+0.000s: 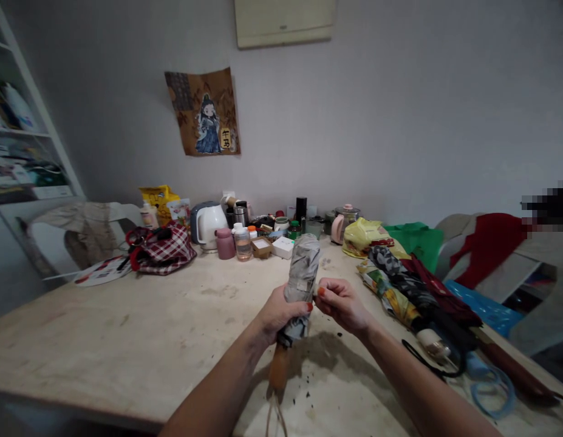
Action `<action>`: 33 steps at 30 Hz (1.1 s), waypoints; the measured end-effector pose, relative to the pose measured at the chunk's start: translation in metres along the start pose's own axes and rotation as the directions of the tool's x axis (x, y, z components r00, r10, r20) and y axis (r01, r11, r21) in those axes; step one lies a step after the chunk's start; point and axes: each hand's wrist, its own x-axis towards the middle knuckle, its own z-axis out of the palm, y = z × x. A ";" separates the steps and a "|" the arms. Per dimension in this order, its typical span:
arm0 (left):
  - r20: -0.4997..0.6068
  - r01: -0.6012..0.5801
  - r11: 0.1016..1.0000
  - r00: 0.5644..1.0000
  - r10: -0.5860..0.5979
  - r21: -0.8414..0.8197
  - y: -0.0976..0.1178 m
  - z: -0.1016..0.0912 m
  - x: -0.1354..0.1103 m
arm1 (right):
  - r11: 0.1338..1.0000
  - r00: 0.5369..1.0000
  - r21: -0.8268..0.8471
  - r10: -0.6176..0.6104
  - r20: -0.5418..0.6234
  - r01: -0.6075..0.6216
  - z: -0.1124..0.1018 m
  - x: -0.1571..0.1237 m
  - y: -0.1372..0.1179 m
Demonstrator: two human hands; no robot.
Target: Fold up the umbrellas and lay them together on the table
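Note:
A folded grey umbrella point(303, 258) stands tilted over the table, its wooden handle point(278, 367) pointing down toward me and a cord loop hanging from the end. My left hand point(283, 312) is wrapped round the lower part of the furled cloth, thumb across the front. At the umbrella's right edge, my right hand point(338, 300) is closed in a pinch, with what looks like the end of the umbrella's strap between thumb and finger; most of it is hidden. A small pale patch shows on the cloth between the hands.
Several other folded umbrellas point(404, 285) lie along the table's right side, near a yellow bag point(370, 237). At the back stand a white kettle point(211, 224), a pink jar point(225, 244) and small boxes point(283, 247). A plaid bag point(167, 252) lies left. Dark crumbs dot the table point(172, 340).

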 end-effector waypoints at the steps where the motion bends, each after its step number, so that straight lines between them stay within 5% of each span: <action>1: -0.001 0.002 1.000 1.000 -0.002 0.002 0.000 -0.001 0.000 | 1.000 1.000 -0.001 0.005 0.003 -0.005 0.000 0.000 -0.001; 8: 0.160 0.092 0.993 0.984 -0.079 -0.076 -0.001 -0.009 0.000 | 0.995 1.000 0.100 -0.011 -0.023 0.014 0.006 -0.003 -0.010; 12: 0.044 -0.003 0.999 0.999 0.004 -0.033 -0.001 -0.006 -0.002 | 0.999 0.999 0.028 0.036 -0.026 -0.035 0.007 -0.002 -0.009; 17: 0.072 0.034 0.999 0.997 -0.031 -0.036 0.000 -0.002 -0.001 | 0.999 0.999 -0.014 0.049 -0.018 -0.049 0.008 -0.003 -0.009; 22: -0.106 -0.143 0.967 0.980 0.167 0.210 -0.003 0.003 0.003 | 0.992 0.999 -0.123 0.039 -0.026 -0.042 0.005 0.000 -0.005; 27: -0.064 -0.094 0.972 0.992 0.110 0.216 -0.007 0.002 0.007 | 0.990 0.998 -0.133 0.044 -0.046 -0.049 0.005 0.002 -0.001; 33: -0.121 -0.134 0.942 0.977 0.178 0.307 -0.009 0.002 0.007 | 0.980 0.999 -0.194 0.039 -0.035 -0.045 0.007 0.001 -0.003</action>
